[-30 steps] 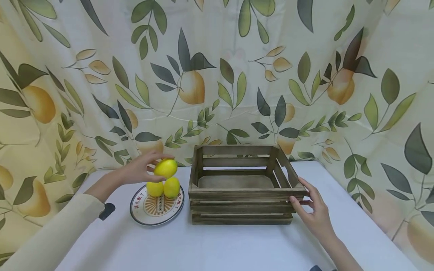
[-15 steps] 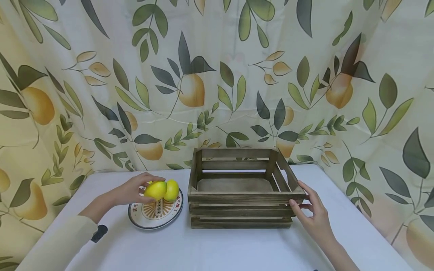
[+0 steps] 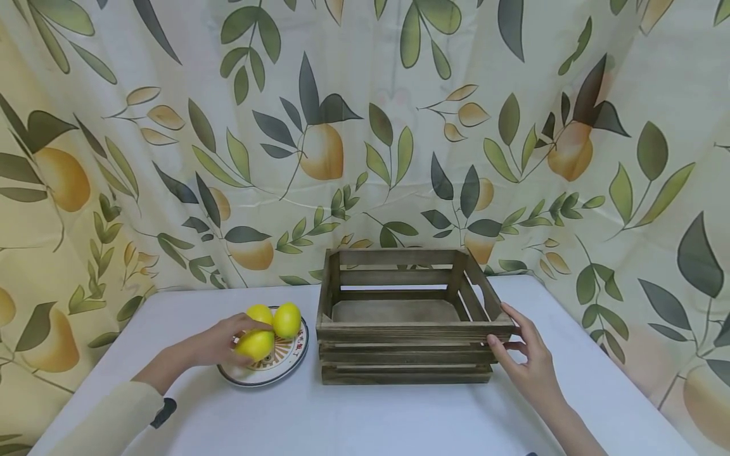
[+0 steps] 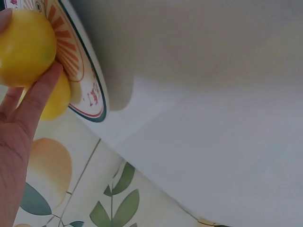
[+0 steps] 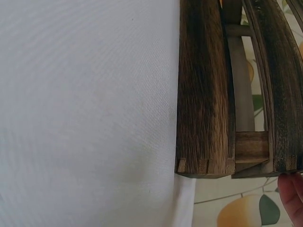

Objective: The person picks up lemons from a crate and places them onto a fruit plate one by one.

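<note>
My left hand [image 3: 219, 343] holds a yellow lemon [image 3: 255, 345] between thumb and fingers, low over the near left part of a round plate [image 3: 291, 358]. Two more lemons [image 3: 287, 320] sit toward the back of that plate, side by side. In the left wrist view the gripped lemon [image 4: 28, 47] covers part of another one behind it. My right hand [image 3: 530, 354] rests at the right end of a slatted wooden crate [image 3: 405, 332], thumb on the front corner and fingers along the side. The right wrist view shows only fingertips [image 5: 289, 189] at the crate's corner.
The crate stands just right of the plate, and its bare floor [image 3: 393, 308] shows through the top. A white cloth [image 3: 365, 418] covers the table. Behind it hangs a curtain [image 3: 365, 139] printed with fruit and leaves.
My left hand has lowered the lemon from above the other two down to the plate's near left side. The right hand has stayed at the crate's corner.
</note>
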Tool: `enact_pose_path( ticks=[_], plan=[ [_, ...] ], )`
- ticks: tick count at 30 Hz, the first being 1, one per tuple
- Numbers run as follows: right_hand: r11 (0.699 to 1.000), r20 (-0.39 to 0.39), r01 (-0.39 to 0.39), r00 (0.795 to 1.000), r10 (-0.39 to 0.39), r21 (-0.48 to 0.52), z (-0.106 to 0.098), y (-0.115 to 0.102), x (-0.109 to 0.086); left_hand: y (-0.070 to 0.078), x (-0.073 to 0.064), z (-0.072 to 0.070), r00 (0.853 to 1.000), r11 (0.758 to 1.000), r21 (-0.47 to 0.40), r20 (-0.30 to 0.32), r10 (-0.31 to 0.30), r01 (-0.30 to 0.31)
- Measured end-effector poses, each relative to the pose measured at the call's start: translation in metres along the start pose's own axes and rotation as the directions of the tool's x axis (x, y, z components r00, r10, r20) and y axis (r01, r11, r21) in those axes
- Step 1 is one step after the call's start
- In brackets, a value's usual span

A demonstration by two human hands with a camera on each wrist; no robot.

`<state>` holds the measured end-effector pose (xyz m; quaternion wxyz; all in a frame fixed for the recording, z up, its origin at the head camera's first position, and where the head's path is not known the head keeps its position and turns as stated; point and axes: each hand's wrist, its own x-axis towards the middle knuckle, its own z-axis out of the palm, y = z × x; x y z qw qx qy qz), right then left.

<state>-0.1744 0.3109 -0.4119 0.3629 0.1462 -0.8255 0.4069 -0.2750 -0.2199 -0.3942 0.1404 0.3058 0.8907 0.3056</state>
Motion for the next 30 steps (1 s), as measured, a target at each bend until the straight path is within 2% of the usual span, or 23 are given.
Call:
enact_pose_path(
  ticks=[4,15,21,25,28,30],
  plan=[
    [1.000,-0.008,0.008,1.000,-0.007,0.014,0.000,0.003,0.001,-0.004,0.000,0.003,1.000,1.000,0.014,0.002,0.022,-0.022],
    [1.000,0.003,-0.017,1.000,0.017,0.005,0.002,0.005,0.002,-0.003,-0.007,0.010,0.998,1.000,-0.003,-0.055,-0.014,0.014],
    [1.000,0.002,-0.014,1.000,0.013,0.015,0.002,0.004,0.002,-0.005,-0.013,0.013,0.997,0.998,-0.064,-0.067,-0.023,0.019],
    [0.999,0.024,-0.035,0.999,0.034,0.007,-0.002,0.001,0.004,-0.010,-0.016,0.014,0.995,0.994,-0.099,-0.077,-0.061,0.053],
    [0.998,0.055,-0.060,0.997,0.061,-0.012,-0.007,-0.003,0.008,-0.011,-0.019,0.014,0.987,0.991,-0.097,-0.120,-0.104,0.093],
    [0.997,0.078,-0.063,0.995,0.066,-0.037,-0.013,-0.005,0.011,-0.009,-0.022,0.012,0.978,0.991,-0.060,-0.164,-0.128,0.120]
  ],
)
